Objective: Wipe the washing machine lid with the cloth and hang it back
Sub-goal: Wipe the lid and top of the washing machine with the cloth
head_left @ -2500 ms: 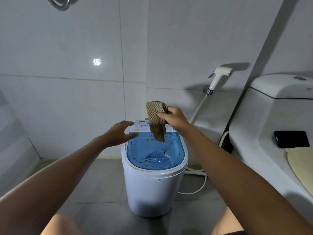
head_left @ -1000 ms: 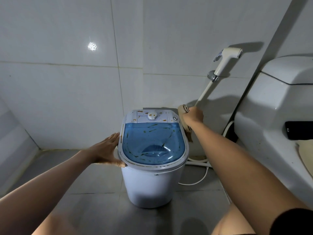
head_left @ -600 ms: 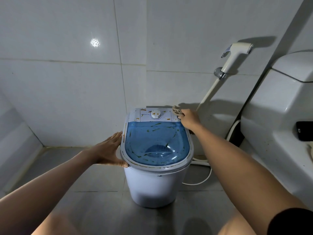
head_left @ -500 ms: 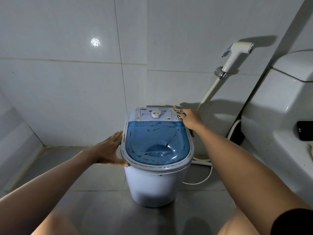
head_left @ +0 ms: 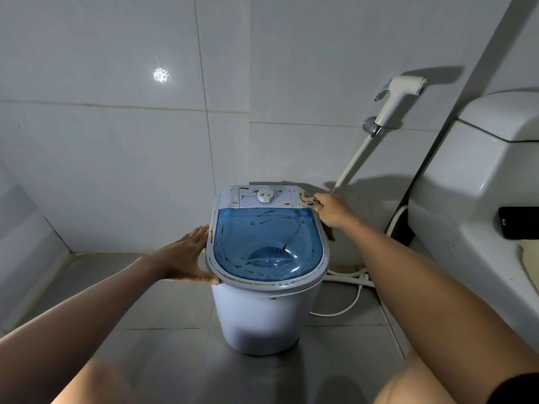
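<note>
A small white washing machine [head_left: 262, 316] stands on the floor with a see-through blue lid [head_left: 267, 246] smeared with brown and green streaks. Its white control panel [head_left: 262, 196] with a dial is also stained. My right hand [head_left: 331, 211] presses a bunched tan cloth [head_left: 307, 198] onto the panel's back right corner; most of the cloth is hidden under the hand. My left hand [head_left: 186, 256] lies flat against the machine's left rim, fingers together, holding nothing.
A white toilet [head_left: 478, 199] fills the right side, with a dark phone [head_left: 517, 227] on it. A bidet sprayer [head_left: 393, 103] hangs on the tiled wall, its hose running down behind the machine. A white cable [head_left: 347, 304] trails on the grey floor.
My right hand came down with the cloth from above the lid to the panel's right corner. My left hand dropped from the lid's back edge to the left rim.
</note>
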